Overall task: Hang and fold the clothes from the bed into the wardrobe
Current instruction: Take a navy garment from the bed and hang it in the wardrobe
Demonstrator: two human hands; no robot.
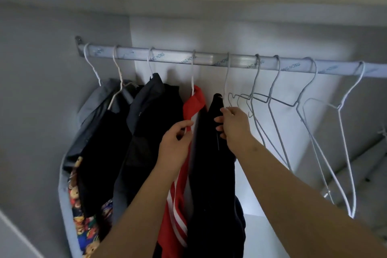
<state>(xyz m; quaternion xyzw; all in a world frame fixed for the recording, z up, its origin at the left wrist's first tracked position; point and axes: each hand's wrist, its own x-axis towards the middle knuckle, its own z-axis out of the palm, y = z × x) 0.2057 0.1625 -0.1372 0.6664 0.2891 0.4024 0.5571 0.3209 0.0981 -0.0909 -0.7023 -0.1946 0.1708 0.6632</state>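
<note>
Hanging limp on its wire hanger, the navy garment appears soft and light, best taken at the shoulder the right hand pinches; left hand grip indeterminate.

Dim, diffuse indoor light with a cool grey cast. The brightest patch falls on the pale back panel at lower centre-right, while the left side wall sinks into even shadow. The dark garments merge to near-black, their folds barely legible. Wide-angle distortion bows the hanging rail and the top board. Focus is slightly soft throughout, softest at the edges.
</note>
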